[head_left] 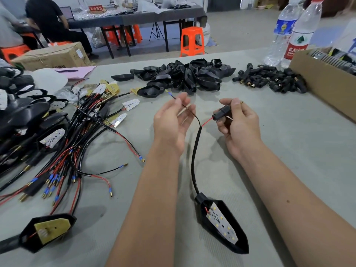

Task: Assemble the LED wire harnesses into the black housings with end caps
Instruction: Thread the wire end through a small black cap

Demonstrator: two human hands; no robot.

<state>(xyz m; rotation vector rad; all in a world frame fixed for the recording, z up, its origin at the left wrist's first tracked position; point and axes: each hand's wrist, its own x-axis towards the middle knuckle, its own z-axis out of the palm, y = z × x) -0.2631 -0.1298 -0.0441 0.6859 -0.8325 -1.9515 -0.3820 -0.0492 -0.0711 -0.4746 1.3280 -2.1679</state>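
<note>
A black sleeved harness cable (195, 151) runs from a black housing (225, 228) holding a white LED board (221, 224) near the table's front, up to my hands. My left hand (171, 122) pinches the thin black wire (187, 108), whose blue-and-brass tip (169, 93) points up and left. My right hand (238, 122) grips a black end cap connector (221, 112), and the red wire (207, 121) enters its left end.
A tangle of loose harnesses (63, 151) and finished housings lies at the left. Empty black housings (183, 76) are piled at the back centre, end caps (271, 81) to their right. A cardboard box (325, 83) and two water bottles (289, 33) stand at the back right.
</note>
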